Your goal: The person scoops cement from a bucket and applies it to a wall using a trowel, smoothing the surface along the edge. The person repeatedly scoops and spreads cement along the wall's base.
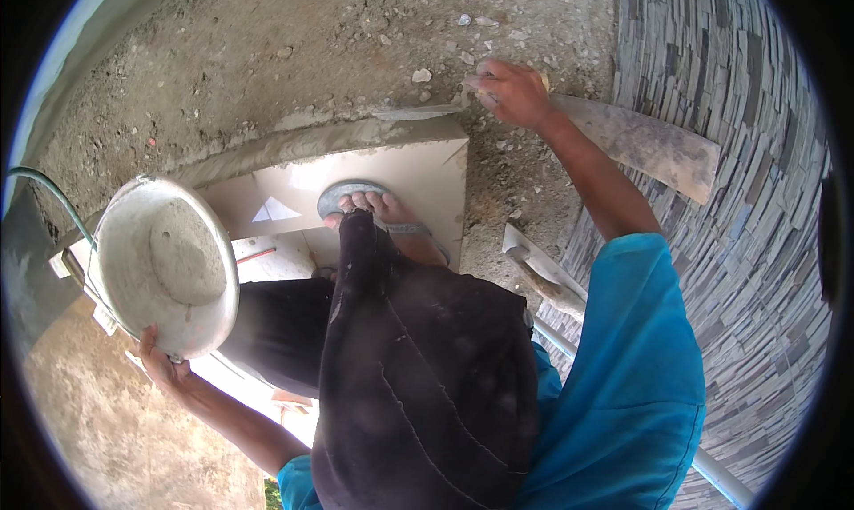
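My left hand [165, 361] grips the near rim of a pale, round bucket [218, 234], tilted so its cement-stained inside shows. Only a thin grey film coats its walls and bottom. At the upper right, my right hand [511, 92] is closed around a trowel, its handle mostly hidden by my fingers. The thin trowel blade [418, 113] reaches left, seen nearly edge-on, along the far edge of a tiled step [414, 176]. Wet grey mortar [311, 147] lines that edge. My foot [382, 206], in a grey flip-flop, rests on the tile.
Rough ground with small stones [294, 56] lies beyond the step. A dirty flat board [640, 141] leans across the stacked-stone-patterned surface [747, 110] at right. A second trowel [547, 279] with a wooden handle lies beside my knee. A green hose [53, 190] curves behind the bucket.
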